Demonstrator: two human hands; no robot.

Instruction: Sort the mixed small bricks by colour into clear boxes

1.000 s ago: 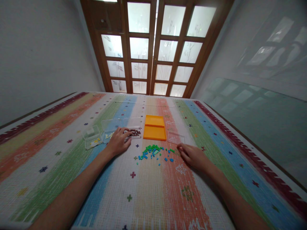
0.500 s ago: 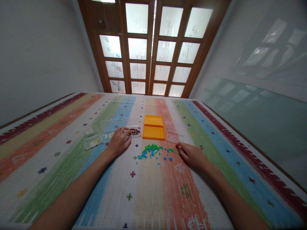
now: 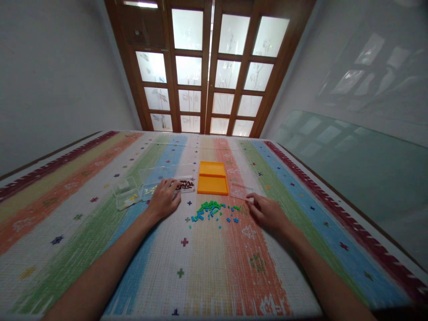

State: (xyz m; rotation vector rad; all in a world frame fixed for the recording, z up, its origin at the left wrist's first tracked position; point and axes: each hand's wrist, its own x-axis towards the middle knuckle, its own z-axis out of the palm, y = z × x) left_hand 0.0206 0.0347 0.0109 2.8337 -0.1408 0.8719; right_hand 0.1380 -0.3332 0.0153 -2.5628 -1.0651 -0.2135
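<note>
My left hand (image 3: 164, 198) lies at the near left side of a clear plastic box of dark brown pieces (image 3: 186, 184). Its fingers are loosely stretched over the box's edge, with no piece visible in them. On the right, my right hand (image 3: 265, 211) has its thumb and index finger closed at the near right corner of another clear plastic box (image 3: 240, 191), which looks bare inside. Between the hands, small green and blue building bricks (image 3: 210, 207) lie in a loose heap on the striped cloth, some scattered toward my right hand.
An open orange case (image 3: 213, 184) lies flat beyond the bricks. To the left, two open clear boxes hold yellow pieces (image 3: 131, 200) and pale pieces (image 3: 151, 191). The striped tablecloth (image 3: 207, 267) runs back toward a glass-paned wooden door (image 3: 207, 67).
My right hand has shifted slightly, its index finger now reaching forward to the clear box's corner. The left hand stays by the brown pieces. The whole view has moved a little.
</note>
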